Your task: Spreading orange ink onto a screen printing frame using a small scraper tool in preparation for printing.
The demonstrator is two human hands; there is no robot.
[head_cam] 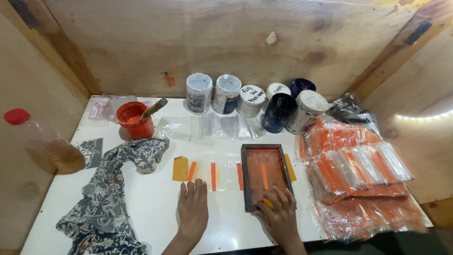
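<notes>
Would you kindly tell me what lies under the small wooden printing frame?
A row of clear plastic bags with orange stripes runs beneath the wooden frame, and a yellow edge pokes out on its right. Whatever sits directly below the orange-stained screen is hidden.

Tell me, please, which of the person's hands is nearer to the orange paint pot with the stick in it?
Left. The left hand lies flat below and right of the orange paint pot; the right hand sits farther right, at the framed screen.

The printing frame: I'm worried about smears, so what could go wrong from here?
The right hand works a yellow tool at the near edge of the printing frame; a slip could smear orange ink. The left hand lies flat beside freshly striped clear bags. The patterned cloth is close to them.
</notes>
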